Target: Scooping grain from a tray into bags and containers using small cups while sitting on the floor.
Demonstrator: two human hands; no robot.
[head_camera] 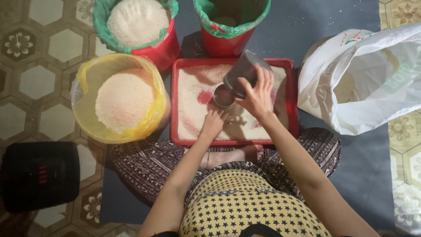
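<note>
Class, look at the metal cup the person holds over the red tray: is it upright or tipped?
Tipped. The metal cup lies on its side in the right hand, its round mouth facing the rice on the red tray.

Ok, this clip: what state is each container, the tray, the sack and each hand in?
Metal cup: tilted, mouth down toward the tray, held.
Right hand: gripping the metal cup.
Left hand: flat on the grain in the tray.
Red tray: thinly covered with grain, bare patches.
Yellow-lined bucket: heaped with grain.
Left red bucket: nearly full.
Right red bucket: almost empty.
White sack: open, lying slumped.
</note>
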